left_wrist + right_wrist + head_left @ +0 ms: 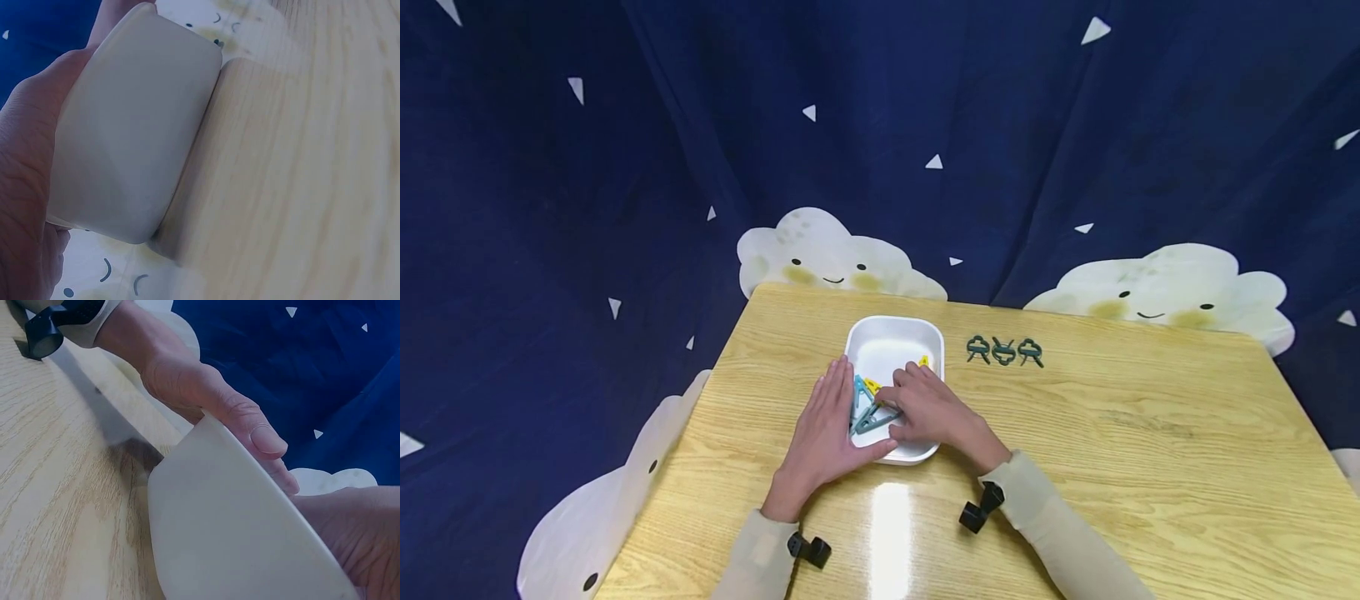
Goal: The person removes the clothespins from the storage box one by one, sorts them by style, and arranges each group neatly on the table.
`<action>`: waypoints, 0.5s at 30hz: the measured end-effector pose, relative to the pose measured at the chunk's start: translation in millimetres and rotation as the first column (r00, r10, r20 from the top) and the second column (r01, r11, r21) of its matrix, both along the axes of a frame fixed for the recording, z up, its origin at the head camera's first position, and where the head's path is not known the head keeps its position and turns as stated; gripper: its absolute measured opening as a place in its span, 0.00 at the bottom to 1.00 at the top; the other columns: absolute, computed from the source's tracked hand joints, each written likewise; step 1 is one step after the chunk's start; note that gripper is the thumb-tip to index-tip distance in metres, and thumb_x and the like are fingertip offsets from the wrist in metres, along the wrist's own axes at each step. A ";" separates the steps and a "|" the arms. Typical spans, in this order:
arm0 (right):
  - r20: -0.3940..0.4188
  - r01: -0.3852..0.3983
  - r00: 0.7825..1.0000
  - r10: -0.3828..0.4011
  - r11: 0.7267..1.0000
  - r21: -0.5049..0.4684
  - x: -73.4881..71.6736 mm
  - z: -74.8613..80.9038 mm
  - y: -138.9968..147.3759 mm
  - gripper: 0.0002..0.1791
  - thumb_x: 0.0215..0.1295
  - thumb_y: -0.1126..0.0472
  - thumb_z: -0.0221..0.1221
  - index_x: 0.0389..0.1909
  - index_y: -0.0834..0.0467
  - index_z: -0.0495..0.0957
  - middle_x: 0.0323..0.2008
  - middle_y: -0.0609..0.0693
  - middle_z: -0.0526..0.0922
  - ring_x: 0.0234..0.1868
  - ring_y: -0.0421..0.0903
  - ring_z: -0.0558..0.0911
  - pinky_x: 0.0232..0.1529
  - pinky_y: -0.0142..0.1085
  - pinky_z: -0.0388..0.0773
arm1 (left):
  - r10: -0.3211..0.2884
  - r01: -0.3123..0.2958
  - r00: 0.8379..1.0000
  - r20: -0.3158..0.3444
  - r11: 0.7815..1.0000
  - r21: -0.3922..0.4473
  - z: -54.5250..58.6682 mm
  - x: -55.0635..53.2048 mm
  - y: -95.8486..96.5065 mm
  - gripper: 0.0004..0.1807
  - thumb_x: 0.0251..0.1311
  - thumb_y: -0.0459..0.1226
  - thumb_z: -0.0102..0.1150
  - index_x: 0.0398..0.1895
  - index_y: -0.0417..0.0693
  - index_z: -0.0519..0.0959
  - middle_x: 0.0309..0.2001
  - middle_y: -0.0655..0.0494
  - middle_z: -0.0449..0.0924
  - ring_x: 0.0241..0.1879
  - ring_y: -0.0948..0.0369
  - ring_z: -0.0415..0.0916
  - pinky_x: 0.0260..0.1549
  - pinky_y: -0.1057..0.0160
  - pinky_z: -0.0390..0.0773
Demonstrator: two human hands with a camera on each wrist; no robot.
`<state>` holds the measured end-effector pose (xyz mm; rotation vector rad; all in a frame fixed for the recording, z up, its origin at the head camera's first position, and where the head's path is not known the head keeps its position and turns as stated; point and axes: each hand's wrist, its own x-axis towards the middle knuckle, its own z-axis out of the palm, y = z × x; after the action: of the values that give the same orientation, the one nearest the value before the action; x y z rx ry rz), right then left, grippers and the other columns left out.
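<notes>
A white tray [895, 327] stands on the table with several small clips in it. My left hand [823, 429] rests along its left side, fingers straight, thumb over the near rim. The right hand [931, 410] reaches in over the right side with bent fingers. Close by its fingertips lie a grey-teal clip [869, 421], a light-blue clip [860, 392] and a yellow clip [871, 385]. I cannot tell whether the right fingers pinch one of them. Another yellow clip [924, 361] lies by the tray's right wall. Both wrist views show mainly the tray's outer wall [134, 125].
To the right of the tray, three dark green clips [1003, 351] form a row on the wooden table [1135, 433]. A dark blue curtain [880, 125] with white clouds hangs behind the table's far edge. Each wrist wears a small black camera.
</notes>
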<state>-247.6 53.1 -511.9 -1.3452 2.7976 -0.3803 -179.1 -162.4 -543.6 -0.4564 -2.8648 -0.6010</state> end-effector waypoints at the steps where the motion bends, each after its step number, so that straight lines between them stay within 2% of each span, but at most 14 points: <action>1: -0.002 0.001 1.000 -0.001 1.000 0.006 -0.1 -0.3 -0.2 0.20 0.51 0.51 0.75 0.46 0.47 0.85 0.35 0.44 0.74 0.40 0.47 0.67 0.44 0.39 0.67 | -0.001 0.001 1.000 -0.001 1.000 0.000 0.0 0.0 0.0 0.75 0.51 0.83 0.49 0.85 0.38 0.40 0.85 0.43 0.39 0.84 0.54 0.33 0.82 0.55 0.41; 6: -0.005 0.008 1.000 -0.008 1.000 0.011 -0.7 -1.8 -1.5 0.15 0.53 0.49 0.75 0.38 0.48 0.84 0.32 0.42 0.72 0.39 0.45 0.67 0.43 0.38 0.67 | -0.006 0.006 1.000 -0.014 1.000 0.000 -0.3 -0.4 0.2 0.74 0.51 0.82 0.50 0.84 0.37 0.41 0.85 0.43 0.40 0.84 0.54 0.33 0.82 0.54 0.43; 8: -0.001 0.008 1.000 -0.008 1.000 -0.002 -0.4 -1.3 -2.3 0.14 0.54 0.48 0.75 0.38 0.48 0.84 0.32 0.41 0.73 0.40 0.45 0.68 0.44 0.39 0.67 | -0.008 0.008 1.000 -0.019 1.000 -0.001 -0.6 -0.6 0.2 0.74 0.51 0.82 0.50 0.84 0.37 0.41 0.85 0.43 0.40 0.84 0.54 0.33 0.82 0.54 0.43; 12: 0.014 -0.003 1.000 0.004 0.999 -0.039 0.2 0.0 -7.0 0.13 0.61 0.54 0.69 0.47 0.49 0.86 0.35 0.43 0.75 0.41 0.45 0.69 0.44 0.38 0.68 | -0.011 0.011 1.000 -0.023 1.000 -0.001 -1.3 -0.8 0.0 0.75 0.51 0.82 0.51 0.84 0.37 0.41 0.85 0.43 0.39 0.84 0.54 0.33 0.82 0.53 0.44; 15: 0.007 -0.013 1.000 0.013 0.999 -0.047 -0.1 -1.3 -13.6 0.17 0.66 0.62 0.62 0.54 0.49 0.86 0.35 0.44 0.74 0.40 0.45 0.68 0.42 0.37 0.67 | -0.009 0.009 1.000 -0.012 1.000 -0.004 -1.4 -0.9 -0.1 0.75 0.50 0.82 0.50 0.84 0.38 0.39 0.85 0.43 0.38 0.84 0.55 0.32 0.82 0.54 0.43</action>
<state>-247.7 39.5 -513.3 -1.3673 2.7893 -0.4531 -180.0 -162.5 -544.9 -0.4721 -2.8543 -0.5917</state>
